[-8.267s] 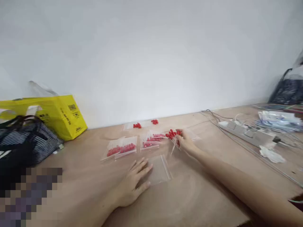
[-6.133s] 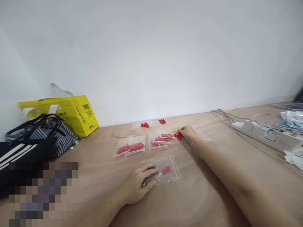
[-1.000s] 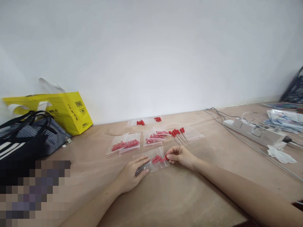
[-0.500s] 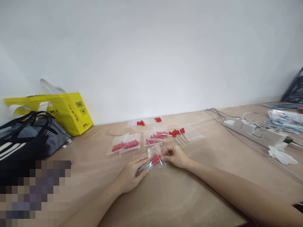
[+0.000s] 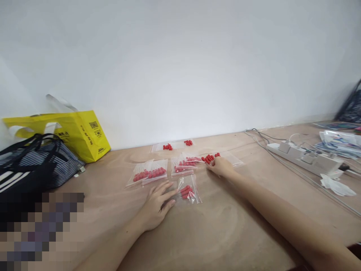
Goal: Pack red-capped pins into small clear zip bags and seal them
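A small clear zip bag (image 5: 188, 190) with several red-capped droppers in it lies on the wooden table (image 5: 225, 233). My left hand (image 5: 157, 203) rests flat beside it, fingers spread, with the fingertips at the bag's left edge. My right hand (image 5: 222, 166) is stretched further back and lies over the stems of a row of loose red-capped droppers (image 5: 209, 158). These droppers rest on an empty clear bag (image 5: 232, 160). The curled fingers hide whether they grip a dropper.
Filled bags of red-capped droppers (image 5: 149, 174) (image 5: 183, 165) lie behind my left hand, and flat bags with red caps (image 5: 172, 146) sit by the wall. At left stand a yellow bag (image 5: 81, 133) and a striped black bag (image 5: 34, 162). A power strip (image 5: 307, 160), cables and crumpled paper (image 5: 337, 186) are at right.
My right hand let go of the small bag's mouth and reached back to the loose droppers. The bag now lies flat, and my left hand has slid off the bag to its left edge.
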### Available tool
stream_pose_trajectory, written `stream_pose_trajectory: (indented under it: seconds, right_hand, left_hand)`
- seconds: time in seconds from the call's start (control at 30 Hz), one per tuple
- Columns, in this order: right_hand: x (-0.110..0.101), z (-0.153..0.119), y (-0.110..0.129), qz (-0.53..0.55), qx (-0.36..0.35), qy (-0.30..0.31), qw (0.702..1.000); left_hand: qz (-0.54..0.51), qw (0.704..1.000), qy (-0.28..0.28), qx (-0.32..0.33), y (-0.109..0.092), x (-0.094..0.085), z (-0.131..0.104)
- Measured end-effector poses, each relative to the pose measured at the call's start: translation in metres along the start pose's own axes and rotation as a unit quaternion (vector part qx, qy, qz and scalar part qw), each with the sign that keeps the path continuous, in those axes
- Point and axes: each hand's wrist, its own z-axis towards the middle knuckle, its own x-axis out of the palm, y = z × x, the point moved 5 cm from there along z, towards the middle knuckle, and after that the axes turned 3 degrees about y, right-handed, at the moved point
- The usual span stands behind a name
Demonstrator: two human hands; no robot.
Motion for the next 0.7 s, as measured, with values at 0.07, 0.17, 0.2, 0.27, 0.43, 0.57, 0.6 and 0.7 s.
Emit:
stream_pose_trajectory:
  seconds: [0.07, 0.17, 0.2, 0.27, 0.43, 0.57, 0.6, 0.7]
  right_hand:
    - [0.003, 0.002, 0.003, -0.008, 0.015, 0.0, 1.0]
    - [0.004, 0.006, 0.005, -0.003, 0.023, -0.006, 1.0]
    - [0.003, 0.007, 0.004, -0.001, 0.021, -0.006, 1.0]
    - [-0.003, 0.008, 0.003, 0.006, 0.014, -0.01, 1.0]
    - [-0.024, -0.004, 0.001, 0.061, -0.041, -0.045, 0.996]
    - [-0.019, -0.028, 0.007, 0.33, -0.134, -0.037, 0.934]
    - [-0.011, -0.034, 0.009, 0.396, -0.148, -0.016, 0.906]
    - [0.012, -0.049, 0.018, 0.52, -0.161, 0.021, 0.838]
  left_hand:
    - [0.003, 1.0, -0.014, -0.001, 0.0, -0.001, 0.0]
    - [-0.008, 1.0, -0.024, 0.002, 0.0, -0.002, 0.0]
    - [-0.015, 1.0, -0.023, 0.001, 0.0, -0.001, 0.0]
    - [-0.032, 0.999, -0.015, -0.003, 0.0, -0.001, 0.0]
    - [-0.063, 0.998, 0.006, -0.013, 0.002, 0.002, 0.0]
    - [-0.064, 0.998, -0.005, -0.022, 0.002, 0.003, 0.001]
    - [-0.063, 0.998, -0.007, -0.023, 0.002, 0.002, 0.001]
    - [-0.062, 0.998, -0.005, -0.028, 0.001, 0.002, 0.002]
